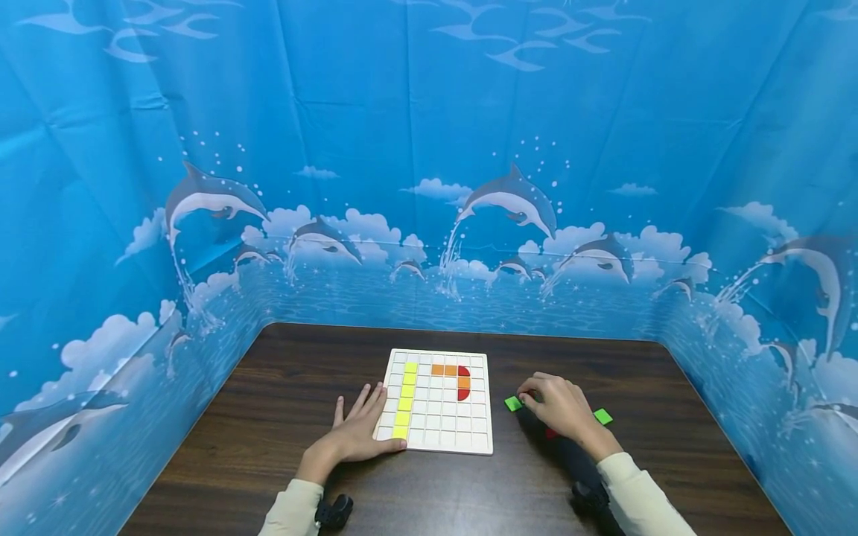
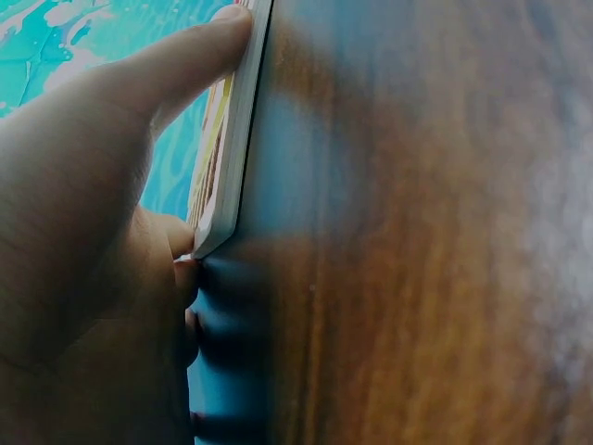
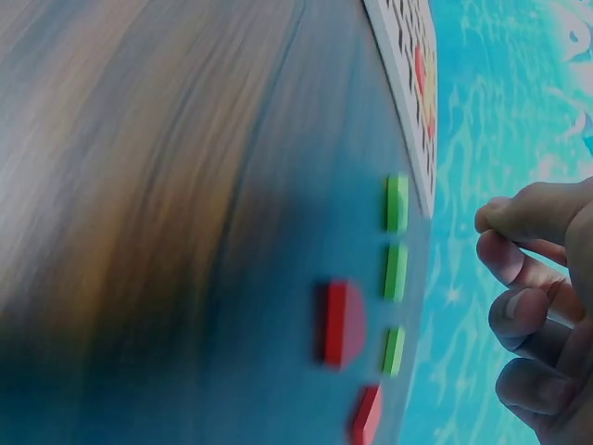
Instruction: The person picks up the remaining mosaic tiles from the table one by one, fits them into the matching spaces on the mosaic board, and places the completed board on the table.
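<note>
Here, left hand is resting unclenched on a grid board, right hand is hovering farther right, loosely bent, holding nothing, near green tiles.

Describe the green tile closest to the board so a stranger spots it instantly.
On the dark wooden table, find the white gridded board that the left hand touches. To its right, near the right hand, lies a small green square tile; the other loose green tiles lie farther from the board.
</note>
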`<state>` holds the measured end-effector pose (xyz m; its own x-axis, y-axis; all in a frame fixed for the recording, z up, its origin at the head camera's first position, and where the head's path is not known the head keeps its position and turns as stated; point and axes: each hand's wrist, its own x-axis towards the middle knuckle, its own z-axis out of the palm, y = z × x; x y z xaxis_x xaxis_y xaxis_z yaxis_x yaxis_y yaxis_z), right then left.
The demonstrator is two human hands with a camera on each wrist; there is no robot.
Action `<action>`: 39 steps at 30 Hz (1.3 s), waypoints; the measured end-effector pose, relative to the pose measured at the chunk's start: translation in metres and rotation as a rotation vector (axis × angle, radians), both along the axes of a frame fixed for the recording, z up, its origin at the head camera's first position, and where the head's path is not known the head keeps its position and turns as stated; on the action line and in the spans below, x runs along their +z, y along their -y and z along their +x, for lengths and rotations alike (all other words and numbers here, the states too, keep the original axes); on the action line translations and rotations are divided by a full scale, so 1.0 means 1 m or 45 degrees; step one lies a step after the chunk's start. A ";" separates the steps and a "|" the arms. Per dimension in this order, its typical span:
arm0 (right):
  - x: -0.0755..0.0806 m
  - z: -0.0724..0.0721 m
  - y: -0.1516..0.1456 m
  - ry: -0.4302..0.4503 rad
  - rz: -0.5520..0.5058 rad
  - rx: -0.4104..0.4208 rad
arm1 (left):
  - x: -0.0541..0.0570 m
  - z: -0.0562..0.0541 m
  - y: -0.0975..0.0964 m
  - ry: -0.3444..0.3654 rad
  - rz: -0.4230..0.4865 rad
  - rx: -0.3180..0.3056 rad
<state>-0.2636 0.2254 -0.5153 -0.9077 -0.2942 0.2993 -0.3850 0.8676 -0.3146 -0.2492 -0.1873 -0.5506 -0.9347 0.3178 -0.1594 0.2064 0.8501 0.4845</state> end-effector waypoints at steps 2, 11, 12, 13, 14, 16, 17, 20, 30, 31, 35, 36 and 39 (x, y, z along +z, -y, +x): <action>-0.002 0.002 -0.010 -0.011 -0.006 -0.012 | 0.003 0.002 -0.001 0.007 0.016 -0.004; -0.005 0.009 -0.050 0.025 -0.012 -0.119 | -0.004 -0.001 0.001 -0.018 -0.003 0.003; -0.006 0.010 -0.053 0.033 -0.006 -0.130 | -0.004 -0.002 0.001 -0.016 0.010 -0.002; -0.007 0.010 -0.056 0.038 0.002 -0.140 | -0.003 -0.001 0.001 -0.012 0.012 -0.003; -0.008 0.010 -0.059 0.044 0.009 -0.152 | -0.002 -0.001 0.001 -0.003 0.012 -0.004; -0.011 0.011 -0.064 0.062 0.021 -0.170 | -0.002 -0.001 0.001 0.004 0.009 -0.001; -0.012 0.011 -0.066 0.070 0.029 -0.177 | -0.001 0.000 0.001 0.004 0.010 0.000; -0.017 0.011 -0.072 0.105 0.046 -0.201 | 0.003 0.002 0.000 0.010 0.020 -0.003; -0.029 0.012 -0.075 0.103 0.091 -0.214 | -0.007 -0.002 0.002 0.016 -0.009 0.013; -0.029 0.012 -0.074 0.095 0.094 -0.216 | -0.008 -0.003 0.002 0.010 -0.010 0.011; -0.028 0.013 -0.070 0.098 0.083 -0.230 | -0.007 -0.002 0.002 0.000 -0.010 0.005; -0.027 0.013 -0.069 0.098 0.082 -0.235 | -0.004 -0.001 0.001 0.004 -0.011 0.003; -0.026 0.012 -0.068 0.094 0.076 -0.243 | 0.003 0.001 -0.001 0.018 -0.022 0.004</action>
